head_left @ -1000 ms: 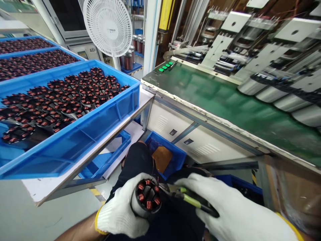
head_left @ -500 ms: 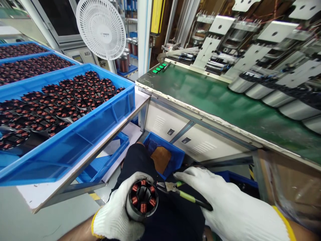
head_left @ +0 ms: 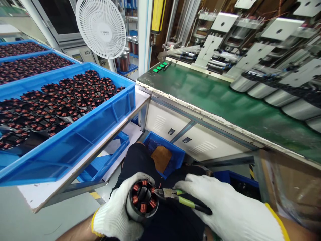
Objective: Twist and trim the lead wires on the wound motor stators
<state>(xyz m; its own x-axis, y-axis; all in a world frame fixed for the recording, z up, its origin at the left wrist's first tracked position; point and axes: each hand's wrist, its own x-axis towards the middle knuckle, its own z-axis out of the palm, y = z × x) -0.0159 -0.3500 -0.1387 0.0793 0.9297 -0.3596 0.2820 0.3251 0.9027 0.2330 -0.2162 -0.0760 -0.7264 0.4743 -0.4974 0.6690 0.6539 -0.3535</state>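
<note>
My left hand [head_left: 115, 214], in a white knit glove, is wrapped round a grey motor stator [head_left: 142, 201] with copper coils, held over my lap with its open end up. My right hand [head_left: 227, 209], also gloved, grips green-handled cutting pliers [head_left: 175, 197]. The pliers' jaws touch the stator's right rim, where a thin copper wire end sticks up.
A blue bin [head_left: 75, 127] full of similar wound stators sits on a tilted white shelf at left, with more bins behind. A white fan [head_left: 101, 26] stands behind them. A green conveyor belt [head_left: 225, 103] runs at right. A small blue bin [head_left: 165, 155] lies on the floor below.
The pliers have moved left, from a small gap to touching the stator's rim. The stator stays in my left hand, turned slightly.
</note>
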